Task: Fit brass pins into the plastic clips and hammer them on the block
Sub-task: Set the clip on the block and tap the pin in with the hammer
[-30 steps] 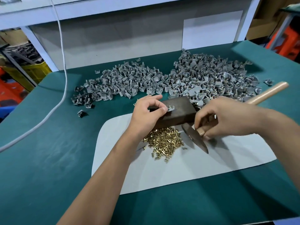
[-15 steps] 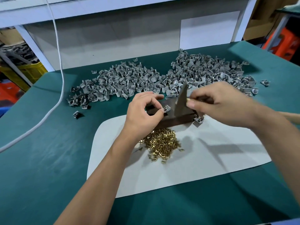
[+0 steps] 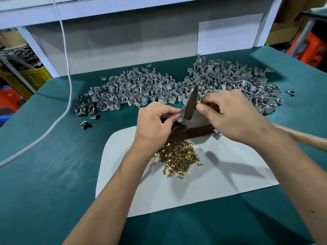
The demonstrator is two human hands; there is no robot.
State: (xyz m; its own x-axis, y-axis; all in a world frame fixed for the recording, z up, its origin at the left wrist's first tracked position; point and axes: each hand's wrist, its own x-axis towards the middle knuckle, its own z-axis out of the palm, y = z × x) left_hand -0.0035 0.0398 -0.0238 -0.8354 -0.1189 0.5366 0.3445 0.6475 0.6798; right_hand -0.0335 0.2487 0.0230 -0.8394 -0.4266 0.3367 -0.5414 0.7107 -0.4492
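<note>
A dark block (image 3: pixel 196 129) lies at the far edge of a pale mat (image 3: pixel 203 183). My left hand (image 3: pixel 155 123) pinches a small grey plastic clip (image 3: pixel 179 119) on the block's top. My right hand (image 3: pixel 231 115) grips a hammer close to its head; the metal head (image 3: pixel 191 104) stands upright with its lower end on the block right beside the clip, and the wooden handle (image 3: pixel 304 138) runs out under my forearm. A heap of brass pins (image 3: pixel 178 157) lies on the mat just before the block.
Two big heaps of grey clips (image 3: pixel 134 89) (image 3: pixel 230 80) spread over the green table behind the block, with a stray clip (image 3: pixel 84 125) at left. A white cable (image 3: pixel 67 96) trails across the table's left side. A grey wall panel stands behind.
My right hand swung the hammer up from the mat, turned its head upright and brought it down onto the block beside the clip. My left hand kept pinching the clip there.
</note>
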